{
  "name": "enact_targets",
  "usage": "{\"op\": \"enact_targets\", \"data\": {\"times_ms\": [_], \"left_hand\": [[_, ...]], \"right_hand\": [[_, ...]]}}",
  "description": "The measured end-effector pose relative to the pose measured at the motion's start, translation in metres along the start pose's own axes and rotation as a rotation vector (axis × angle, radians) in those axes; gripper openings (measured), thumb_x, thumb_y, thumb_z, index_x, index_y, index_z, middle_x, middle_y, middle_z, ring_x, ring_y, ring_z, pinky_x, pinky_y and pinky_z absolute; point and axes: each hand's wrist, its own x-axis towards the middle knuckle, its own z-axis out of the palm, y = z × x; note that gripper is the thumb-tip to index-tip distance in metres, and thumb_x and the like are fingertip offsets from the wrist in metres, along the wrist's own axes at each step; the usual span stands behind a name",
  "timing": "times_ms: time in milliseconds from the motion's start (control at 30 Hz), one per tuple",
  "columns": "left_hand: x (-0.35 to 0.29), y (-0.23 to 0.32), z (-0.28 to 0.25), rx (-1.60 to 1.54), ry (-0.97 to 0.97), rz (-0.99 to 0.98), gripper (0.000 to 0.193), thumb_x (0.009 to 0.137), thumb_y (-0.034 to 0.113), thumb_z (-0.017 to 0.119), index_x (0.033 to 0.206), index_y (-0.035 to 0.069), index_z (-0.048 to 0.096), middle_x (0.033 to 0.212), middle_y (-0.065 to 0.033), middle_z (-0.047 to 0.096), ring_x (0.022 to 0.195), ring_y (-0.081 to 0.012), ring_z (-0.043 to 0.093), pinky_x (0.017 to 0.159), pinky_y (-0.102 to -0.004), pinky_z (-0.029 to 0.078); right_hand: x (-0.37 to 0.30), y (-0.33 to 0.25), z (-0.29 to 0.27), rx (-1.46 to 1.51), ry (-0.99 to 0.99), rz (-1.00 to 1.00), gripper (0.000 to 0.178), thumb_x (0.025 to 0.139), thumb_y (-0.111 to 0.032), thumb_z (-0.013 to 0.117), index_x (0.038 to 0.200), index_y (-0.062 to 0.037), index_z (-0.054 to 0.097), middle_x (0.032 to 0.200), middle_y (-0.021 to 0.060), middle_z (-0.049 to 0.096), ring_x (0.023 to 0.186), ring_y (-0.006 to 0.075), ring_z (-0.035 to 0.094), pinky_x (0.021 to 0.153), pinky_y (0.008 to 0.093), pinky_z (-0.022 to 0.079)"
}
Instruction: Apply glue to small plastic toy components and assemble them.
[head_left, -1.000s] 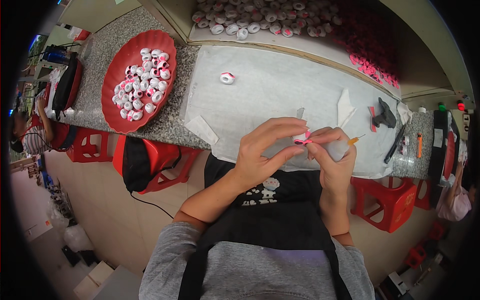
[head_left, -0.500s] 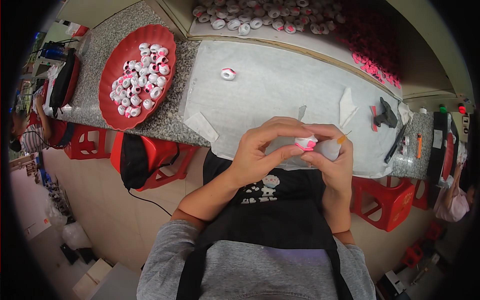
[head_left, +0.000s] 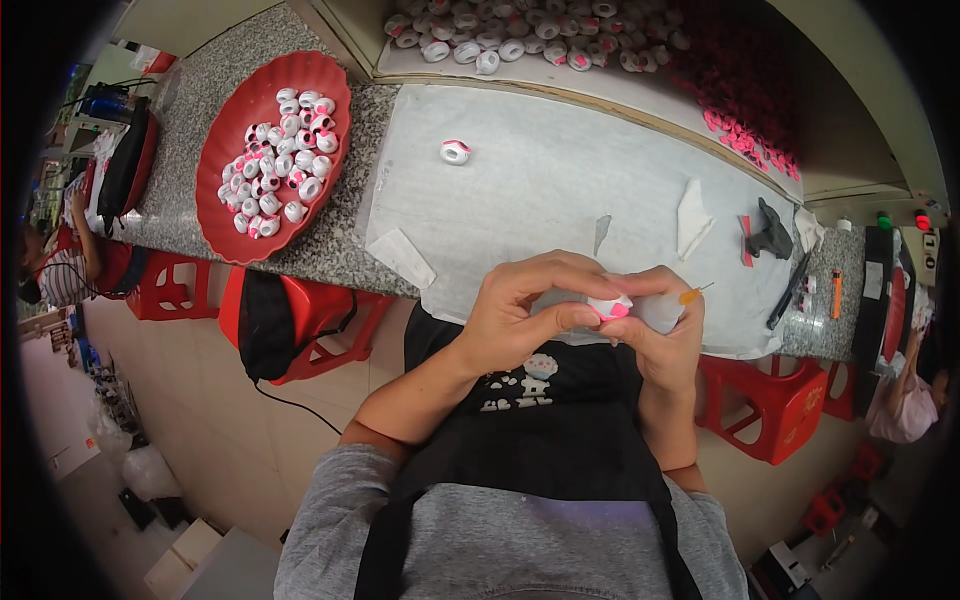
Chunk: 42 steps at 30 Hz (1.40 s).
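Observation:
Just in front of my apron, a small white and pink moulded piece (head_left: 609, 307) is pinched between the fingers of both hands. My left hand (head_left: 522, 308) grips it from the left with thumb and forefinger. On its other side the fingertips of my right hand (head_left: 668, 345) press on it. That same hand also keeps a translucent squeeze bottle (head_left: 660, 312) with an orange needle tip in its curled fingers, the needle pointing right. Another white piece with a pink band (head_left: 455, 152) sits alone on the white sheet (head_left: 540, 190) covering the bench.
To the left, a red scalloped tray (head_left: 215, 215) carries many similar pieces. A shelf (head_left: 590, 88) behind holds more, plus a heap of pink parts (head_left: 745, 140). Paper scraps (head_left: 402, 257), a dark crumpled cloth (head_left: 769, 232), a black pen-like tool (head_left: 788, 292) and an orange stick (head_left: 836, 295) lie around.
The held piece has turned between my fingers and shows a different side. Both hands have dropped slightly toward me, and the bottle's needle now points more to the right.

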Motion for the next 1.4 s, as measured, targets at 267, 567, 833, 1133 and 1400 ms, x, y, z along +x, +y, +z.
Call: {"op": "enact_targets", "data": {"times_ms": [267,567,833,1133,1400], "left_hand": [[-0.0016,0.0005,-0.0002,0.008,-0.006,-0.013,0.016,0.072,0.004,0.056,0.086,-0.003,0.054,0.092,-0.0178,0.053,0.086,-0.0211,0.052,0.074,-0.0287,0.042],[-0.0022,0.0031,0.0016,0.105,0.011,0.010,0.017,0.071,0.004,0.056,0.087,-0.002,0.054,0.091,-0.0170,0.053,0.085,-0.0208,0.052,0.074,-0.0291,0.041],[-0.0016,0.0034,0.0053,0.001,0.052,-0.082,0.021,0.072,0.001,0.053,0.093,-0.004,0.052,0.094,-0.0142,0.052,0.088,-0.0187,0.050,0.077,-0.0285,0.038],[-0.0010,0.0015,0.0059,0.104,0.042,-0.008,0.024,0.071,-0.004,0.052,0.094,-0.004,0.051,0.095,-0.0134,0.052,0.091,-0.0192,0.049,0.079,-0.0290,0.036],[-0.0024,-0.0012,0.0082,0.091,0.100,-0.016,0.023,0.070,-0.004,0.053,0.093,-0.003,0.052,0.094,-0.0133,0.053,0.090,-0.0187,0.049,0.079,-0.0284,0.037]], "right_hand": [[-0.0028,-0.0006,-0.0026,0.065,-0.049,0.033,0.027,0.061,-0.001,0.066,0.085,0.0031,0.055,0.075,0.0076,0.057,0.064,0.0085,0.051,0.055,0.0191,0.040],[-0.0015,-0.0010,-0.0016,0.068,-0.046,0.032,0.027,0.062,0.000,0.066,0.086,0.0035,0.054,0.072,0.0070,0.056,0.059,0.0074,0.050,0.051,0.0181,0.038],[0.0005,-0.0015,-0.0030,0.079,-0.041,0.095,0.029,0.065,0.003,0.061,0.092,0.0032,0.052,0.070,0.0051,0.056,0.058,0.0058,0.049,0.049,0.0168,0.036],[-0.0007,0.0031,-0.0029,0.083,-0.022,0.059,0.028,0.066,0.003,0.057,0.094,0.0030,0.052,0.070,0.0050,0.055,0.059,0.0058,0.049,0.051,0.0164,0.036],[0.0023,0.0080,-0.0060,0.128,-0.037,0.097,0.028,0.066,0.002,0.057,0.093,0.0034,0.051,0.069,0.0057,0.055,0.058,0.0074,0.051,0.048,0.0166,0.037]]}}
